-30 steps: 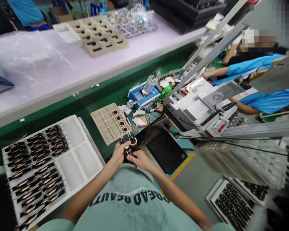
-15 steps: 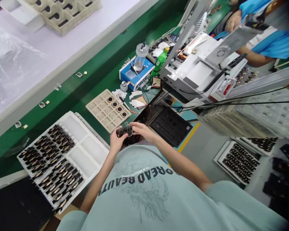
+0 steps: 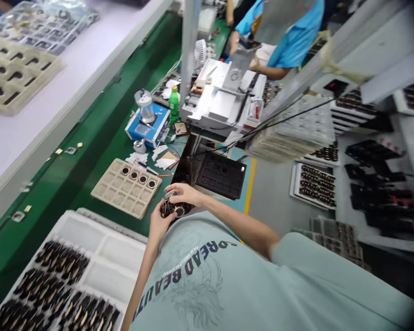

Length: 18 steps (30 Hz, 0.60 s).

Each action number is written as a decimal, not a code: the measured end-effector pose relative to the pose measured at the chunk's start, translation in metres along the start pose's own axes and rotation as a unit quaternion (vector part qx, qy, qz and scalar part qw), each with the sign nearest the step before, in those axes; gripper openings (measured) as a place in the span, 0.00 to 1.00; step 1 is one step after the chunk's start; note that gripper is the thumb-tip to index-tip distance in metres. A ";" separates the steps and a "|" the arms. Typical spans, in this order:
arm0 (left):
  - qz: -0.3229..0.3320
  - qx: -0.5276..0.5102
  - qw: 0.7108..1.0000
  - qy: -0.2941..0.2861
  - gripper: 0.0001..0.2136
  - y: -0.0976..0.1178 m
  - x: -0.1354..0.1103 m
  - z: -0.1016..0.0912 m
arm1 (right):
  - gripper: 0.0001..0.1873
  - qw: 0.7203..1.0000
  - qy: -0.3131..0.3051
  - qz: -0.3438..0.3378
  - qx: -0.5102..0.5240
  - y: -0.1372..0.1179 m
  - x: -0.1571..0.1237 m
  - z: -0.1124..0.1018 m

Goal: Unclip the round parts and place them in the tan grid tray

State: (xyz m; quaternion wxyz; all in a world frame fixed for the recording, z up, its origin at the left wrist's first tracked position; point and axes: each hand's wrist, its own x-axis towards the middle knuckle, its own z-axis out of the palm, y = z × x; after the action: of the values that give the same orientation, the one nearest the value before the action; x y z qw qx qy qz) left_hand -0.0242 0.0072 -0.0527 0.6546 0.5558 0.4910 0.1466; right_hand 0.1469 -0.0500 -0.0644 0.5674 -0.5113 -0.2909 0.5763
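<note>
I count four discs point(image 3: 143, 179) in one tan tray point(image 3: 138, 215), one green bottle point(image 3: 174, 102); my left hand point(image 3: 159, 224) and right hand point(image 3: 186, 193), curled narrow, hold a dark part point(image 3: 167, 208).

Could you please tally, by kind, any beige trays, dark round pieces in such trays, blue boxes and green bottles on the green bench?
Beige tray: 1
Dark round pieces: 4
Blue box: 1
Green bottle: 1
Total: 7

A single head-worn camera looks forward and steeply down over the wearer's shirt point(image 3: 207, 271) to the left hand point(image 3: 159, 224) and right hand point(image 3: 186, 193), taking in green bench point(image 3: 106, 131) and grey floor point(image 3: 272, 188).
</note>
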 end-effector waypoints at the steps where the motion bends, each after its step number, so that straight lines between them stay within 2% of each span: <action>1: 0.000 0.008 1.000 -0.016 0.34 0.004 0.002 0.003 | 0.27 1.000 -0.019 0.003 -0.009 -0.004 0.000 -0.005; 3: 0.005 0.026 0.998 -0.048 0.34 0.013 0.005 0.010 | 0.26 0.997 -0.046 0.005 -0.057 -0.010 0.000 -0.013; 7: 0.011 0.075 0.992 -0.097 0.32 0.023 0.012 0.022 | 0.13 0.980 -0.068 -0.042 -0.183 -0.019 0.001 -0.023; 10: -0.001 0.101 0.987 -0.125 0.32 0.021 0.016 0.025 | 0.08 0.970 -0.006 -0.078 -0.231 -0.023 0.004 -0.026; 12: -0.022 0.102 0.985 -0.136 0.33 0.017 0.016 0.023 | 0.08 0.971 0.037 -0.089 -0.219 -0.023 0.005 -0.028; 15: -0.094 0.049 0.990 -0.091 0.36 0.011 0.010 0.011 | 0.14 0.980 0.075 -0.081 -0.168 -0.012 0.002 -0.030; 18: -0.151 -0.045 0.987 0.008 0.36 0.007 0.001 -0.006 | 0.21 0.982 0.079 0.004 -0.171 0.015 -0.004 -0.031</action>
State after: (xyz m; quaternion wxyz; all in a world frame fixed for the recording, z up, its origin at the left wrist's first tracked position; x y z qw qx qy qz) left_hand -0.0263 0.0135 -0.0463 0.6899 0.4439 0.5673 0.0721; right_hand 0.1696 -0.0643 -0.0867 0.4906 -0.6461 -0.3374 0.4775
